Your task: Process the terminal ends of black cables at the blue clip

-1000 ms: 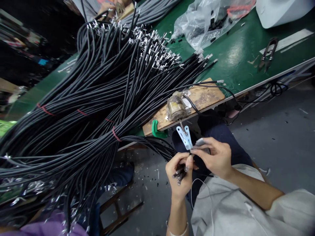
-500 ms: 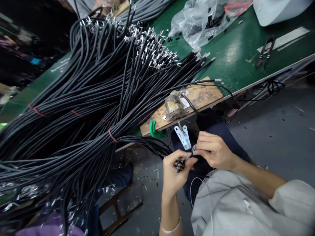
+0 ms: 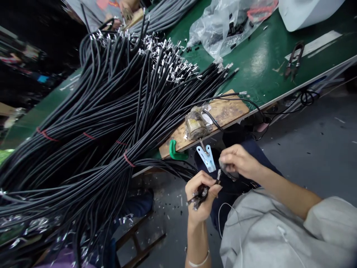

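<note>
Low in front of my lap, my left hand (image 3: 205,209) is closed around a small bunch of black cable ends (image 3: 199,197). One cable end with a silvery tip (image 3: 219,175) sticks up from between its thumb and forefinger. My right hand (image 3: 240,162) is just up and to the right, fingers bent together and blurred. A grey, smeared shape shows at its fingertips, too unclear to name. Between the hands and the board, a light blue clothespin (image 3: 205,158) hangs from a metal rod below a plastic-wrapped roll (image 3: 196,124).
Large bundles of black cables (image 3: 111,115), tied with red bands, cover the left of the green table (image 3: 259,74). A wooden board (image 3: 228,108) with a green clamp (image 3: 175,149) lies at the edge. Snips (image 3: 294,61), a plastic bag (image 3: 208,31) and a white container (image 3: 309,13) are farther back.
My right hand has come away from the cable end at my left fingertips and moved slightly up. My left hand has turned a little, still holding the bunch. The view has shifted slightly.
</note>
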Available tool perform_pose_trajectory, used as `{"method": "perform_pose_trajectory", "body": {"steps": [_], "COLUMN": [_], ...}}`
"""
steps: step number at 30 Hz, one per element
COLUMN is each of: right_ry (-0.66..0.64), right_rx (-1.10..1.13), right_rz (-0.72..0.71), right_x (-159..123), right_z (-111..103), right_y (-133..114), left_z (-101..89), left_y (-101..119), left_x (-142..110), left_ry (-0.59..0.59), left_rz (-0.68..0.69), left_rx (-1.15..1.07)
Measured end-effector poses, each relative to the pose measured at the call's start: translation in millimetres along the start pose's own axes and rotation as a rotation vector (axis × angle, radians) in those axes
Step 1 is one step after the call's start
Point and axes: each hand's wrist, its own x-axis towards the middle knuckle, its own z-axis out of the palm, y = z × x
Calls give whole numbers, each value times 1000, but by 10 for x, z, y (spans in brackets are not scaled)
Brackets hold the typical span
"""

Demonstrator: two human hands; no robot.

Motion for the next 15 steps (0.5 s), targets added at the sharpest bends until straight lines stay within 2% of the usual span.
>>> {"method": "perform_pose_trajectory", "body": {"steps": [1,3,5,7,8,9,10,13,15], "right_ry": [36,-1,-79,-63,-47,-58,-109,-348,-410], "right_rx": [-34,-152,-355,-539,-589,-586,-525,-210,-128], "right_rz": [-62,-205,-414,-651,-715,-719,-659,-282,-102], "right_x": [-6,-54,-127,-187,-202,-207,-201,-141,-83], "right_z": [-23,-33,4,52,69,77,75,30,-2], "right_y": [-22,-36,-14,26,46,63,76,66,8], "left_z": [-11,-37,-64,-84,-91,-93,-91,-57,-20], "left_y": [3,24,54,80,88,93,93,81,69], "left_x": [-9,-10,7,30,39,47,52,59,63], "left_ry": [2,-9,-50,-115,-143,-161,-172,-159,-118], "left_rz": [-18,-48,-68,-90,-98,-96,-83,-5,21], "left_rx": [-20,-39,-9,42,48,31,-1,-95,-84]}}
